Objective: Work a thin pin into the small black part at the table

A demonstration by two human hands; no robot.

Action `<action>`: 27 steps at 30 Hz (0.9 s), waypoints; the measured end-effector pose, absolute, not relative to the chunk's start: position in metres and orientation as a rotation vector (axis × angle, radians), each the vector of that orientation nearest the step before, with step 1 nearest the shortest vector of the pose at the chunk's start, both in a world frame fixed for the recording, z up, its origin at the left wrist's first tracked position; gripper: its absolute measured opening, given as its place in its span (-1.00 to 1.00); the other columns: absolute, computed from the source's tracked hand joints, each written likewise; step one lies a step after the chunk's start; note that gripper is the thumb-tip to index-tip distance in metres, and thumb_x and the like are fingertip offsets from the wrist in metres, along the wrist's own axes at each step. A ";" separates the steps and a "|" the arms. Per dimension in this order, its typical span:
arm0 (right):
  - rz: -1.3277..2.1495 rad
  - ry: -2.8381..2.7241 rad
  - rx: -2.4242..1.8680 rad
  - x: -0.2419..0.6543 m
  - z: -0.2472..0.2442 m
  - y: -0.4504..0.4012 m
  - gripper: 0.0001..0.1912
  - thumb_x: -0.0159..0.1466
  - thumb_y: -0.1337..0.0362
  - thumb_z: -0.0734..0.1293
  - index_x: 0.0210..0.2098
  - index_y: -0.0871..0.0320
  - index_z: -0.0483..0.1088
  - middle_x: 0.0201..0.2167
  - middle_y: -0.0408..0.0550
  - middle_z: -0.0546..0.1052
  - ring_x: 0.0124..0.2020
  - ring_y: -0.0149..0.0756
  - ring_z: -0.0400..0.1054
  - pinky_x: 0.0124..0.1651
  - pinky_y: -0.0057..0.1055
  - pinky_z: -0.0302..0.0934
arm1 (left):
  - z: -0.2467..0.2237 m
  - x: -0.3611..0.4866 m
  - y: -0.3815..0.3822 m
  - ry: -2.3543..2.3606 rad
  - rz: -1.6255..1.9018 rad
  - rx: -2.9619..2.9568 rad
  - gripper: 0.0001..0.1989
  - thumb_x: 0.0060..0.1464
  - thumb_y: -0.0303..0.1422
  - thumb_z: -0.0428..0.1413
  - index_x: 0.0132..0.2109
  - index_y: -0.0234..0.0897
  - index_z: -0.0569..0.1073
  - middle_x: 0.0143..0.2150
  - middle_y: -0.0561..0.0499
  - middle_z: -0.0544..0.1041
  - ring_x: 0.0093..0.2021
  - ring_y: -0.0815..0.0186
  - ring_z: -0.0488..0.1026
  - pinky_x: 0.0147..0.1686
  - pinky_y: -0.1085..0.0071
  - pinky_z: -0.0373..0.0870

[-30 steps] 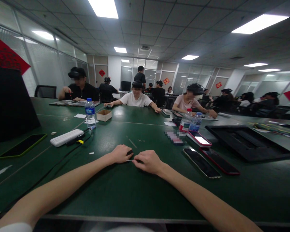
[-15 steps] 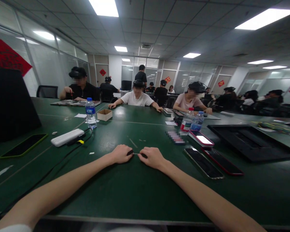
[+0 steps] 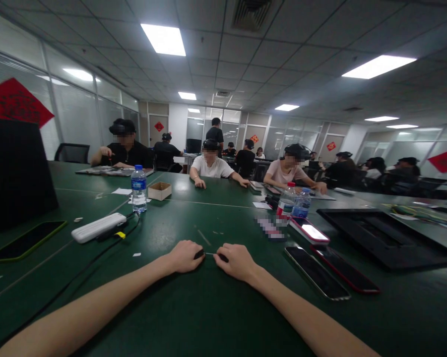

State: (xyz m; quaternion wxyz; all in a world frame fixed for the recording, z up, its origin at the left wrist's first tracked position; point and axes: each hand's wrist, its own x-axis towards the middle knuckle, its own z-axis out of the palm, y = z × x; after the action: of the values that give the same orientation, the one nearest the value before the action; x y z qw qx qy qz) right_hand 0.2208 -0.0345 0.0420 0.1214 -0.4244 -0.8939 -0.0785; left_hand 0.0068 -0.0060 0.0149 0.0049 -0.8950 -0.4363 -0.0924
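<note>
thin pale rod (image 3: 209,254) | axis left-to-right | left hand (image 3: 187,256), right hand (image 3: 236,260): grips narrow, holding its ends

left hand (image 3: 188,256): dark piece (image 3: 199,254) | pale strip (image 3: 209,254) between | right hand (image 3: 236,260) curled

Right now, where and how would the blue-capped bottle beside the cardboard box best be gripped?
Probably around its labelled upper body, coming level from the near side. The blue-capped bottle stands upright and looks round there, which should suit a wrapping grip; the cardboard box sits close on its right, while the white power bank lies low at its front left.
</note>
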 end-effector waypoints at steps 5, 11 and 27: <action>-0.265 -2.607 -1.242 0.219 0.041 -0.034 -0.61 0.32 0.08 0.09 -0.30 0.14 0.47 -0.40 -0.06 0.48 -0.43 -0.41 0.33 -0.36 -0.51 0.12 | 0.015 0.006 -0.006 -1.346 -0.292 -2.790 -0.65 0.16 -0.17 -0.13 -0.30 -0.27 0.46 -0.33 -0.12 0.53 -0.32 0.20 0.47 -0.31 0.34 0.34; -0.308 -2.619 -1.263 0.216 0.040 -0.034 -0.59 0.32 0.07 0.08 -0.28 0.14 0.47 -0.38 -0.05 0.49 -0.41 -0.39 0.35 -0.33 -0.49 0.13 | 0.015 0.005 -0.006 -1.356 -0.300 -2.793 -0.66 0.15 -0.19 -0.11 -0.29 -0.28 0.46 -0.31 -0.12 0.53 -0.29 0.20 0.48 -0.27 0.33 0.34; -0.327 -2.631 -1.228 0.216 0.044 -0.037 -0.56 0.34 0.08 0.04 -0.30 0.13 0.48 -0.42 -0.06 0.49 -0.45 -0.43 0.32 -0.37 -0.52 0.10 | 0.008 0.004 -0.003 -1.289 -0.343 -2.758 -0.65 0.16 -0.17 -0.15 -0.32 -0.25 0.44 -0.35 -0.09 0.53 -0.34 0.19 0.47 -0.32 0.32 0.34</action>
State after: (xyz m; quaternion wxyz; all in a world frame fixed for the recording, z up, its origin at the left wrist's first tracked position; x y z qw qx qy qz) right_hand 0.2162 -0.0370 0.0443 0.1096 -0.4178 -0.8950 -0.1112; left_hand 0.0036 -0.0026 0.0083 0.0389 -0.8995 -0.4206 -0.1118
